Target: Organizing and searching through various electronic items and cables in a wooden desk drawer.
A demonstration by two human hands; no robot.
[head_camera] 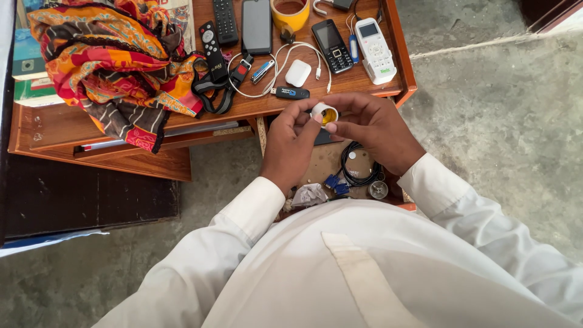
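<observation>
Centrally, both hands, left hand and right hand, pinch a small white cap between them, opening tilted toward the viewer, below the tabletop.

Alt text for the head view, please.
Both hands, left hand and right hand, hold a small white cap with a yellow inside over a wooden desk. Phones, remotes, cables and a patterned cloth lie on it.

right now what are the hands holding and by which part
Both the left hand and right hand pinch a small white cap by its rim.
</observation>
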